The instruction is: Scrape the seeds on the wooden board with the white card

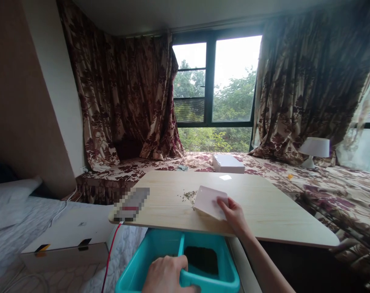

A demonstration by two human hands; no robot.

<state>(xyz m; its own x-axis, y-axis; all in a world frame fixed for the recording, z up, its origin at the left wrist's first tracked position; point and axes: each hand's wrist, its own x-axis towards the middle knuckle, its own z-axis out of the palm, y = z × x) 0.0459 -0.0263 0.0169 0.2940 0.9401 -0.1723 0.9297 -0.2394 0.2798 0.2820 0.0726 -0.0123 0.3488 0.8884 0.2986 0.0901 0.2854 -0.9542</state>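
Note:
My right hand (232,211) holds a thin, pale plastic scraper (209,200) by its right side, thumb on top. The scraper is tilted over the light wooden tabletop (264,203). Along its left edge lies a small scatter of dark greenish bits (188,196). Below the table's front edge, a turquoise two-compartment bin (132,260) holds a dark mass (201,260) in its right compartment. My left hand (168,274) is closed on the bin near its divider and front rim; some of its fingers are hidden.
A blurred-out phone-like device (132,204) with a red cable (110,254) lies at the table's left end. A white box (68,236) rests on the bed to the left. Beyond the table, another white box (229,163) and a lamp (315,148) stand on the window ledge.

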